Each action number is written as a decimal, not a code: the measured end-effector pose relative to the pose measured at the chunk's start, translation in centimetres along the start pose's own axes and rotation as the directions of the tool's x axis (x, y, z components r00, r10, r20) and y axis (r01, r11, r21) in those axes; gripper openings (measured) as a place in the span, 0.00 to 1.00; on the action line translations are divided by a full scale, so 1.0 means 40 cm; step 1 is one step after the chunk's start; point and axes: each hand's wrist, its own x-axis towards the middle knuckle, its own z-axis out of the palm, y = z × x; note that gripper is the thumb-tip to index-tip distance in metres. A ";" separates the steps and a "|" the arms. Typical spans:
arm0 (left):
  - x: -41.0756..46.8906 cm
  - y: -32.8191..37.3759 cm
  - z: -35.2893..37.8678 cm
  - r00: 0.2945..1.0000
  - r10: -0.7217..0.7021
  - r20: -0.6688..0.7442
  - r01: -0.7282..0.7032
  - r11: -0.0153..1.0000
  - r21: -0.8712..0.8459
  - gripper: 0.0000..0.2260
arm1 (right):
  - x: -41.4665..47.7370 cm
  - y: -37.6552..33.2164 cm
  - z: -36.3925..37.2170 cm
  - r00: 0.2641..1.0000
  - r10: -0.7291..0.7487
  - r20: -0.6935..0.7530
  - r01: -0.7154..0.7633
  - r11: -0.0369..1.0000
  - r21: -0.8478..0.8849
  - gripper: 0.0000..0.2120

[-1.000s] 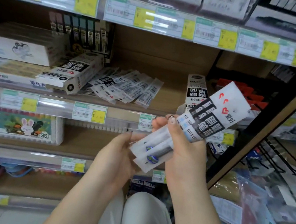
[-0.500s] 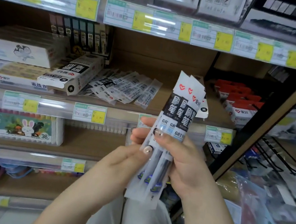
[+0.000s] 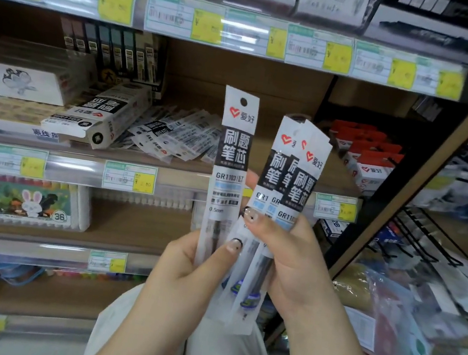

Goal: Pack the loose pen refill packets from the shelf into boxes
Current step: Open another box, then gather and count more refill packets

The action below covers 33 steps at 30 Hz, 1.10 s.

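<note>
My left hand (image 3: 197, 263) pinches a single upright pen refill packet (image 3: 233, 152), white with a black label band. Beside it, my right hand (image 3: 284, 256) grips a small fanned bunch of refill packets (image 3: 294, 174) of the same kind, upright and leaning slightly right. Both are held in front of the middle shelf. On that shelf lies a loose pile of refill packets (image 3: 171, 136). A white and black refill box (image 3: 108, 114) lies on its side to the pile's left, its end flap open toward me.
Red and white boxes (image 3: 368, 155) stand at the shelf's right. A dark upright post (image 3: 410, 180) divides this bay from wire racks (image 3: 431, 239) and bagged goods at the right. Price-tag strips (image 3: 128, 177) line the shelf edges. A crayon case (image 3: 17, 201) sits on the shelf below.
My left hand has drawn one packet out of the bunch and holds it apart at the left. Both hands have risen, and the bunch now stands more upright.
</note>
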 end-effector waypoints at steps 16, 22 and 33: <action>-0.003 -0.004 0.010 0.999 -0.042 0.028 0.043 0.998 -0.046 0.08 | -0.010 -0.005 -0.013 0.997 -0.048 -0.062 0.039 0.989 -0.141 0.12; 0.002 -0.006 0.010 0.998 0.005 -0.060 -0.011 0.994 -0.108 0.08 | -0.006 -0.007 -0.015 0.998 -0.053 -0.022 0.052 0.997 -0.064 0.15; 0.008 -0.015 0.007 0.989 -0.016 -0.144 -0.011 0.983 -0.185 0.10 | 0.003 0.001 -0.011 0.975 -0.051 -0.217 0.053 0.999 0.002 0.11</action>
